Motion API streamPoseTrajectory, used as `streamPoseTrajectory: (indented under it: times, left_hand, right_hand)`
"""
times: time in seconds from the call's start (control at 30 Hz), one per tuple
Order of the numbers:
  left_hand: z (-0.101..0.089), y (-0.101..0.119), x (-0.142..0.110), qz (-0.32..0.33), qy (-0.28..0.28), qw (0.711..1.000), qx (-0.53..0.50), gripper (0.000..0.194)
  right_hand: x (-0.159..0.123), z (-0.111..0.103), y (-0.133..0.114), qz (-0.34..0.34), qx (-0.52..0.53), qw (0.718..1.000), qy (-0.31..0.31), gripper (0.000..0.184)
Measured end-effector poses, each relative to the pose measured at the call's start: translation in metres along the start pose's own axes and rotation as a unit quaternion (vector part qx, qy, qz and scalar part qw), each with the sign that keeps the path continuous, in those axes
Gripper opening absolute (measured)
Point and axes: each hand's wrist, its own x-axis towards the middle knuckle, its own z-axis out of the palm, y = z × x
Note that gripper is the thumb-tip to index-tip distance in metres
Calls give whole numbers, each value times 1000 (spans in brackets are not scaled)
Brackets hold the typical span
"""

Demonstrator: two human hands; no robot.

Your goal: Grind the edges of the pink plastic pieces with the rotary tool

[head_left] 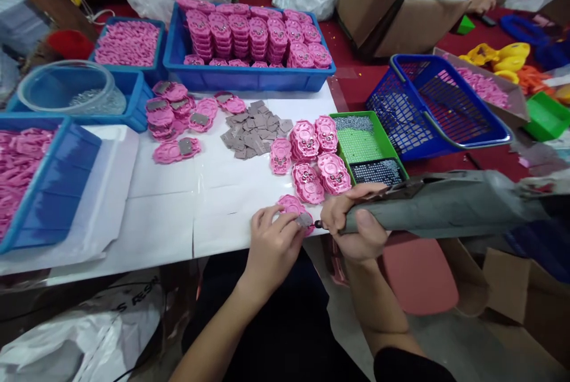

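Steadying a pink piece [290, 204] with a grey plate [304, 219] on it at the near edge of the desk [164, 221], the left hand [276, 239] has its fingers bent and closed on both. The right hand [358, 221] wraps fully around a grey power screwdriver [445, 210], its tip at the plate; contact is too small to tell. Just beyond, pink stacks [308, 183] stand between a heap of plates [256, 129] and a green tray [363, 143] of small metal bits, with a blue basket [392, 111] at its right. Farther back, a large blue bin [249, 78] holds rows of stacked pink pieces; a smaller bin [155, 71] beside it holds loose pink parts. At far left, another bin [73, 180] is filled with pink parts.
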Motion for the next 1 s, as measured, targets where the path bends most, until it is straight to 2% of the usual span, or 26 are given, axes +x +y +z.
streamPoseTrajectory:
  times: [0.23,0.53,0.7,1.0]
  left_hand:
    - [6,7,-1,-18,11,1000,15,4]
    - [9,7,-4,-9,16,999,28,8]
    - [10,9,-4,-12,29,999,32,4]
    - [12,11,-4,-14,44,999,29,4]
  right_hand:
    - [0,-7,-3,2,-21,1000,7,12]
    - [2,-6,-1,-34,-8,999,14,10]
    - [-1,-7,4,-20,-27,999,4,11]
    - [0,-7,0,0,-31,999,32,14]
